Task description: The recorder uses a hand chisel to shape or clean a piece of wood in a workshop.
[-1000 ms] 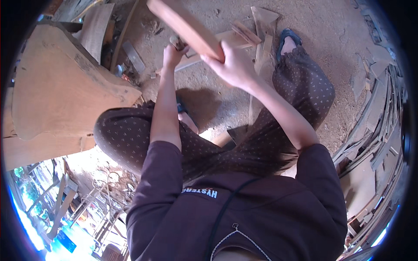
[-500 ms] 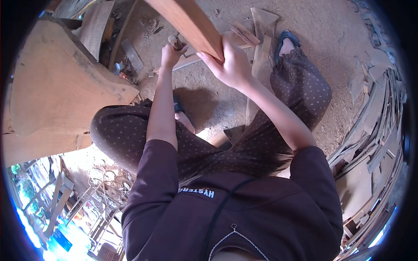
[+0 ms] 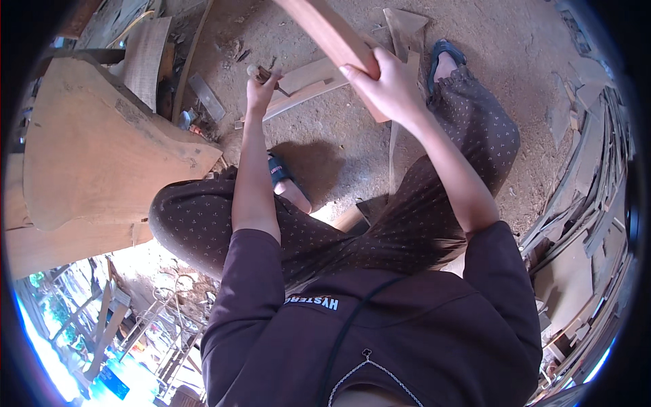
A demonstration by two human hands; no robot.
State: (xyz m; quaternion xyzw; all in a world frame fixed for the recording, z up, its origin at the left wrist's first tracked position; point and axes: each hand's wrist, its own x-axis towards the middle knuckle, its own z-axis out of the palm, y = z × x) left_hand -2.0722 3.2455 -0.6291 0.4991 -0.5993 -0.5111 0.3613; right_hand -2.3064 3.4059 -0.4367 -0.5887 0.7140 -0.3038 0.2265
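My right hand point(image 3: 395, 93) is closed round a long reddish-brown wooden beam point(image 3: 331, 32). The beam slants up to the far left and runs out of view; its near end sticks out below my palm. To the left, my left hand point(image 3: 257, 98) is closed on a wooden-handled tool point(image 3: 254, 70). Its rounded butt shows above my fist, and a thin dark shaft points right from it. My fingers hide the middle of the tool, so its exact kind is unclear. A flat board point(image 3: 308, 76) lies on the ground beyond my hands.
A large pale wooden slab point(image 3: 88, 142) stands at my left. Scrap boards point(image 3: 147, 61) lie beyond it. Thin offcuts point(image 3: 583, 203) are heaped along the right. My sandalled feet rest on the dirt floor point(image 3: 352, 156), with a wood piece point(image 3: 349, 218) between my legs.
My right hand has shifted right with the beam, whose near end now shows below the palm. My left hand has turned slightly, and the tool's shaft has come into sight.
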